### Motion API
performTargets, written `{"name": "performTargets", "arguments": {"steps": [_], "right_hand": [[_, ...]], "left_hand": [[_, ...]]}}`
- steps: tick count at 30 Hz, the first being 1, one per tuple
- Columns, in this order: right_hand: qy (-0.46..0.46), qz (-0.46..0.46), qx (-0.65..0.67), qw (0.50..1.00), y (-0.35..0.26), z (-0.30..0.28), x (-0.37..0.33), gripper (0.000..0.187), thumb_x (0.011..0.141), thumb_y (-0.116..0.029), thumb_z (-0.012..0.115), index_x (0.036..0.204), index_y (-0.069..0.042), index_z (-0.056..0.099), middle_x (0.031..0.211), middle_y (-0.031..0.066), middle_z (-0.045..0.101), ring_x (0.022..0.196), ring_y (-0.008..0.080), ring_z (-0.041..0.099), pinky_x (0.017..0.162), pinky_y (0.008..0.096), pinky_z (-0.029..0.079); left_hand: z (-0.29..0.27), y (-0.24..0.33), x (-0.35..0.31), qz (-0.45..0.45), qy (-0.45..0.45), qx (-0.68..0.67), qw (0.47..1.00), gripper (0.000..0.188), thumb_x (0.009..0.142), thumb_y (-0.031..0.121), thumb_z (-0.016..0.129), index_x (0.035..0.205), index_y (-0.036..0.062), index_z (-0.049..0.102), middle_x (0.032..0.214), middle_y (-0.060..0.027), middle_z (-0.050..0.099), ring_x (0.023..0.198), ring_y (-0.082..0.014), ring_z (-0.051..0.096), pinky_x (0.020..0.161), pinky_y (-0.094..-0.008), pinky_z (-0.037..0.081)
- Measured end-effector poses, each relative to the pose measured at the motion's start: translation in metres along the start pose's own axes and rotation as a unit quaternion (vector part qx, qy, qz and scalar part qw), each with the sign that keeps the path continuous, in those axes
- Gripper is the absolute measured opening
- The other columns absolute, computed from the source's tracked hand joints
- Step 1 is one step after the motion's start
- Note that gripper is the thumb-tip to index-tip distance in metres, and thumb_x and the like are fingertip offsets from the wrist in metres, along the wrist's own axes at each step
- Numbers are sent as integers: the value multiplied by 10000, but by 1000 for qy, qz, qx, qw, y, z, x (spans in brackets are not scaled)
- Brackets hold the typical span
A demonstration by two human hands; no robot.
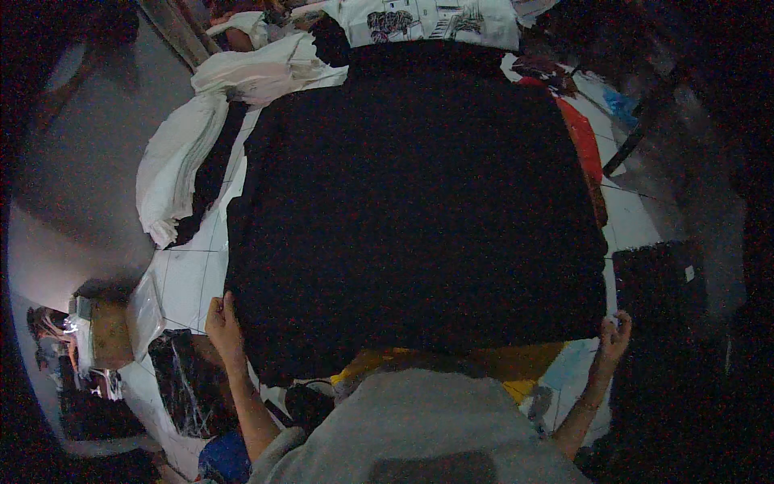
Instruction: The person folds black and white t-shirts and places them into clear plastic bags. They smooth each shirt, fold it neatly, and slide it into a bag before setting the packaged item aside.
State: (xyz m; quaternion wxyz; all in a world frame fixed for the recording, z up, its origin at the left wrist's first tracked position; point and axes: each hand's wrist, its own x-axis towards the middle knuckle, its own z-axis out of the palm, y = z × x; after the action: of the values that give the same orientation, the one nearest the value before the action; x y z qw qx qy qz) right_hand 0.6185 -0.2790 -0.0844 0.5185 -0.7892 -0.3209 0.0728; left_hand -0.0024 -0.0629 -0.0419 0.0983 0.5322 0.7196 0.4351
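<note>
A large black cloth (419, 210), wide and mostly smooth, is spread across the middle in front of me. Its lower left edge is pinched by my left hand (224, 329), thumb and fingers closed together. On the opposite side, my right hand (615, 335) is closed at the lower right corner, fingertips at the cloth's edge. The dim light hides any seams or folds in the black fabric, so I cannot make out which garment it might be. Its lower edge hangs close to my grey top (435, 411).
A folded stack of white cloth (173, 161) lies left of the black cloth. Beyond it is a white cloth with a drawing (431, 24). Red fabric (582, 137) shows at right. Lower left are a cardboard box (110, 335) and a dark plastic-wrapped packet (189, 387). Yellow material (516, 365) peeks out below.
</note>
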Motion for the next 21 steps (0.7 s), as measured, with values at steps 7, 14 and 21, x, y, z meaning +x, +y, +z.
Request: {"name": "performTargets", "arguments": {"steps": [7, 14, 21], "right_hand": [[-273, 80, 16, 958, -7, 2, -22, 312, 817, -150, 683, 1099, -34, 621, 1077, 64, 601, 944, 181, 579, 885, 314, 437], [-306, -89, -219, 922, -27, 10, -21, 428, 632, -106, 763, 1041, -34, 663, 1150, 103, 569, 1153, 253, 520, 987, 380, 388], [-95, -284, -161, 940, -159, 31, 205, 347, 894, -272, 564, 1110, -7, 617, 1168, 174, 567, 1161, 300, 511, 977, 395, 390]], "left_hand": [[12, -30, -29, 9, 31, 71, 997, 314, 901, 237, 644, 795, -45, 556, 597, -84, 477, 574, -122, 380, 527, -334, 354], [-17, -16, -15, -196, -250, -31, 948, 310, 869, 279, 684, 879, -29, 653, 742, -30, 638, 643, -119, 557, 583, -275, 434], [5, 93, 193, -74, -306, -159, 936, 372, 891, 397, 571, 806, 36, 593, 710, 10, 522, 655, -86, 449, 594, -269, 381]]}}
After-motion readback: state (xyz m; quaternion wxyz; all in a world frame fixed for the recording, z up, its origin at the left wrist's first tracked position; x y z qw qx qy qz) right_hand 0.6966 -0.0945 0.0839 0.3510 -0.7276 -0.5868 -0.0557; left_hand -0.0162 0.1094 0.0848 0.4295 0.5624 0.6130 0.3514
